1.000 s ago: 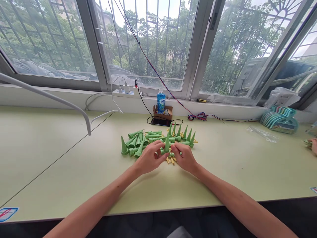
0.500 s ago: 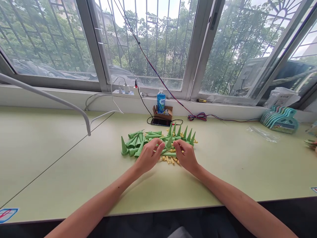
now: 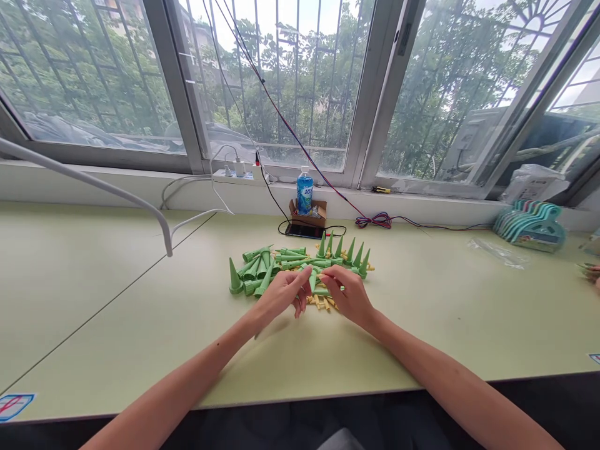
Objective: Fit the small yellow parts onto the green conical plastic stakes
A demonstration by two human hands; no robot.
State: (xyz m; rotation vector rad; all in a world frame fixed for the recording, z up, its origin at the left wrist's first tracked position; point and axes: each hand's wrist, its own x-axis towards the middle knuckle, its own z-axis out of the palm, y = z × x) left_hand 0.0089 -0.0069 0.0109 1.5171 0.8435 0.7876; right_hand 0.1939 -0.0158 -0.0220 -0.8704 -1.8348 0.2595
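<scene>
My left hand (image 3: 280,295) is closed on a green plastic cone spike (image 3: 313,281), whose tip now points down. Between the fingers of my right hand (image 3: 350,292) is a small yellow plastic piece (image 3: 320,275), held against or very near the spike's wide end; contact is too small to make out. Below both hands lie loose yellow pieces (image 3: 323,304). A heap of green cone spikes (image 3: 255,269) lies left of and behind my left hand. Several spikes stand upright in a row (image 3: 350,252) beyond my right hand, with yellow bits around their bases.
Behind the heap are a phone (image 3: 304,231) and a blue bottle (image 3: 304,192) in a small cardboard box (image 3: 315,219). A coiled cable (image 3: 374,220) lies to their right. Teal plastic items (image 3: 529,226) stand at far right, near another person's hand (image 3: 597,282). A white curved bar (image 3: 117,194) reaches in from the left.
The spike has turned from tip up to tip down in my left hand. My right hand has brought the yellow piece to its wide end.
</scene>
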